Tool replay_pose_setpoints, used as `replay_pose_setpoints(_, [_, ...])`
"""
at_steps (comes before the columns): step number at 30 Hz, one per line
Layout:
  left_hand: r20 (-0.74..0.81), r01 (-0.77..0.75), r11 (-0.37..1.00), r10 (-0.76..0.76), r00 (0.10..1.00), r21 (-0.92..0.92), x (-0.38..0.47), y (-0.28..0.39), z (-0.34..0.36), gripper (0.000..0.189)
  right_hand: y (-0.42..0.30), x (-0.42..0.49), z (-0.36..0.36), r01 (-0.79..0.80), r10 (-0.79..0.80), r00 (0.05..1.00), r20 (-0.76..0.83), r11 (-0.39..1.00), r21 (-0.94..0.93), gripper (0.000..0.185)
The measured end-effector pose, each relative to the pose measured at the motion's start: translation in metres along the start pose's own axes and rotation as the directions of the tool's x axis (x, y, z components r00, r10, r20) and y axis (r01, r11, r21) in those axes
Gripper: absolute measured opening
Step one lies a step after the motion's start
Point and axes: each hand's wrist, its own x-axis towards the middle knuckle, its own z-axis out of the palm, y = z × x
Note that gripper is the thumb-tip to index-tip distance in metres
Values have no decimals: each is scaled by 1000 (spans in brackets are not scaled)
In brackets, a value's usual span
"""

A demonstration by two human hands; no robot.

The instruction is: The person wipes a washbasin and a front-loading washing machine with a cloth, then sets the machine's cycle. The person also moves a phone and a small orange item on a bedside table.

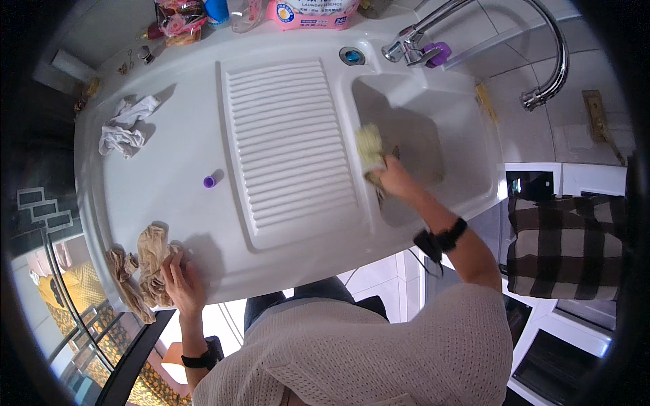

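My right hand (398, 178) grips a pale yellow scrubbing brush (369, 144), blurred, over the left rim of the sink basin (459, 116). At the lower left, my left hand (184, 284) rests its bent fingers on a crumpled tan cloth (152, 254); whether it grips the fabric is hard to tell. Beside that cloth, a second tan piece of fabric (124, 279) hangs over the counter's front edge. A ribbed washboard (289, 147) is moulded into the white sink top between my hands. Farther back on the left lies a crumpled white cloth (124, 127).
A small purple cap (209, 181) stands left of the washboard. The chrome faucet (406, 46) arches over the right side, with a purple object (437, 54) behind it. Pink laundry packaging (312, 14) lines the back edge. A checked cushion (563, 246) sits at right.
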Motion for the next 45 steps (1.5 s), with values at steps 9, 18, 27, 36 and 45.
replay_pose_setpoints(9, [-12,-78,996,79,997,46,3,4,-1,23,-24,40,19,35,-35,999,-20,999,39,63])
replay_pose_setpoints(18, [-73,-44,997,49,996,66,-4,-5,-2,23,-49,38,27,355,-554,832,-10,547,-758,73])
replay_pose_setpoints(27, [-84,-149,989,150,985,21,-5,-7,-4,25,-80,-106,83,675,-497,734,462,464,-573,83])
replay_pose_setpoints(36, [-111,-183,982,177,978,-52,-7,-8,-6,22,-157,33,120,406,-445,886,128,613,-678,65])
replay_pose_setpoints(45, [-116,-219,972,209,971,-87,-8,-11,-2,18,-128,-90,172,660,-647,723,240,547,-515,78])
